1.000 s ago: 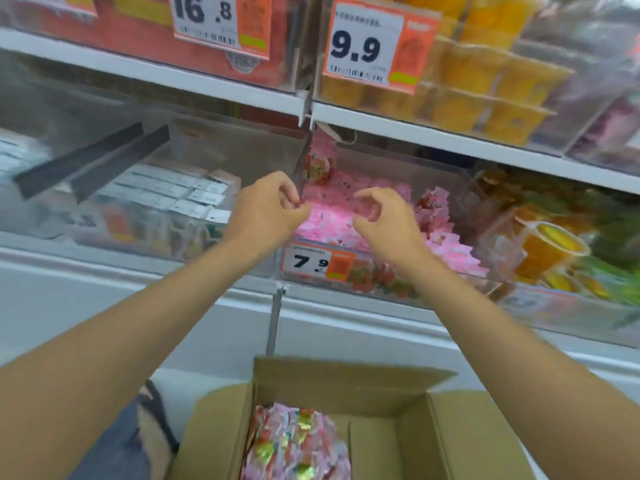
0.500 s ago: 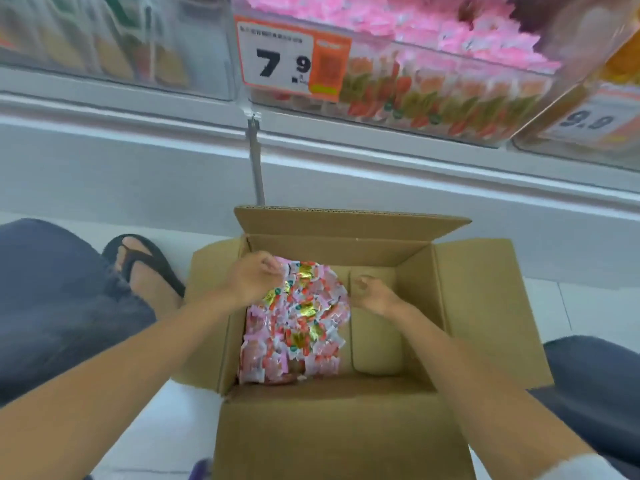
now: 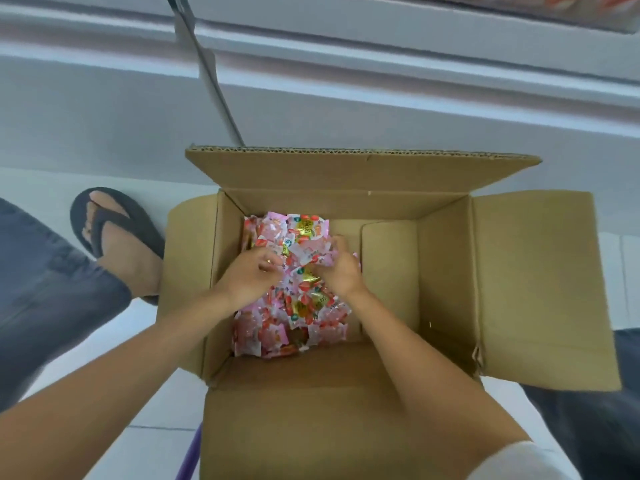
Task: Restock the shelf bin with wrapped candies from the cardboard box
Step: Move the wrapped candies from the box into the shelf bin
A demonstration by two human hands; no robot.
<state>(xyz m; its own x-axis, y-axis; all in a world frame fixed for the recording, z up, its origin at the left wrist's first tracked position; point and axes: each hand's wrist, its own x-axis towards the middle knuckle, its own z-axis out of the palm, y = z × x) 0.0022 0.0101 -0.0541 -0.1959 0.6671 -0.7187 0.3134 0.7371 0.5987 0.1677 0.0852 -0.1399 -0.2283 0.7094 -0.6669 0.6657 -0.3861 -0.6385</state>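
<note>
Cardboard box: it stands on the white tiled floor right in front of me, all four flaps folded outward. The far flap stands up against the shelf base.

Wrapped candies: a loose heap of pink, red and gold wrappers fills the left part of the box, from the far wall to the near wall. The right part shows bare cardboard bottom.

Left hand: I see it down inside the box on the left side of the heap, knuckles up. Its fingers are curled into the wrappers and grasp a bunch of them.

Right hand: it is on the right side of the heap, just beside the left hand. Its fingers are also curled down into the candies and grip them, with the fingertips buried among the wrappers.

Sleeve: a bit of white cloth shows on the right arm at the bottom edge.

Foot: left of the box, in a black flip-flop, below a dark trouser leg.

Metal upright: a grey strip runs down the shelf base to just behind the far flap.

Purple strip: near the box's near left corner; I cannot tell what it is.
</note>
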